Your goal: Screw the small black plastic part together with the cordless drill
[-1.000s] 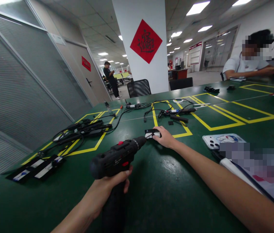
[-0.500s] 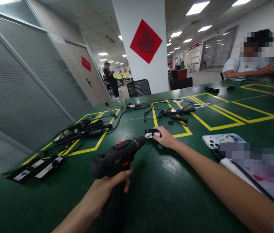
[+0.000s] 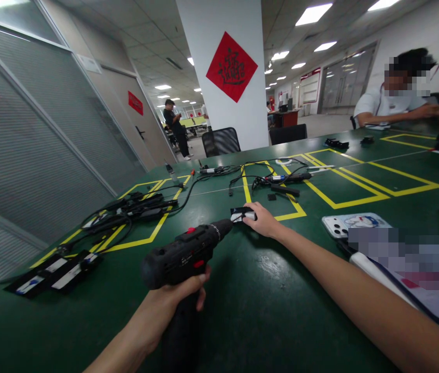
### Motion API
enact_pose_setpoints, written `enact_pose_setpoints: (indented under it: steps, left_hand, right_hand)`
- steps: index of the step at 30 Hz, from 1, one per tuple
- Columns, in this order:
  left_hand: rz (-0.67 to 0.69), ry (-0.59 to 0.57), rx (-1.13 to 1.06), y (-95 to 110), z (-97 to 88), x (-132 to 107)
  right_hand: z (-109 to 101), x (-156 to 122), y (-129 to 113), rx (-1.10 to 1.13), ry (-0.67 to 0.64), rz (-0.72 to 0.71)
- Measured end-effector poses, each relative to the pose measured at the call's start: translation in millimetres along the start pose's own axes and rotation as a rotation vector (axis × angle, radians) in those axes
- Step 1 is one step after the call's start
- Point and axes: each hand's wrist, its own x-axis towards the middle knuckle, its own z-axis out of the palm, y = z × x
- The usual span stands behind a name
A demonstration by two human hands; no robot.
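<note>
My left hand (image 3: pixel 184 295) is wrapped round the grip of a black cordless drill (image 3: pixel 182 251) with red buttons. The drill points forward and to the right. Its bit meets, or nearly meets, a small black and white block (image 3: pixel 243 214) on the table; I cannot tell whether they touch. My right hand (image 3: pixel 260 220) grips that block from its right side, fingers closed on it. The far side of the block is hidden by my fingers.
Black cables and devices (image 3: pixel 133 210) lie on the left of the green table (image 3: pixel 238 321). More cables and tools (image 3: pixel 281 178) lie beyond my right hand. A phone (image 3: pixel 355 223) rests at the right. A person (image 3: pixel 394 106) sits at the far right; another person (image 3: pixel 176 127) stands behind.
The whole view has shifted very slightly. Both hands, the drill and the block keep the same arrangement. A bit of another person's hand now shows at the right edge.
</note>
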Motion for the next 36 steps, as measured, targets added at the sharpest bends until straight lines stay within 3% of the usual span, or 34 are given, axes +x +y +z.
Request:
enact_pose_setpoints:
  steps: [17, 36]
  left_hand:
    - [0.067, -0.024, -0.053, 1.4, 0.1, -0.3]
    - [0.004, -0.084, -0.086, -4.4, -7.8, 1.3]
  right_hand:
    - [-2.2, -1.0, -0.7, 0.002, -0.012, 0.013]
    - [0.4, 0.2, 1.5, -0.004, 0.005, -0.007]
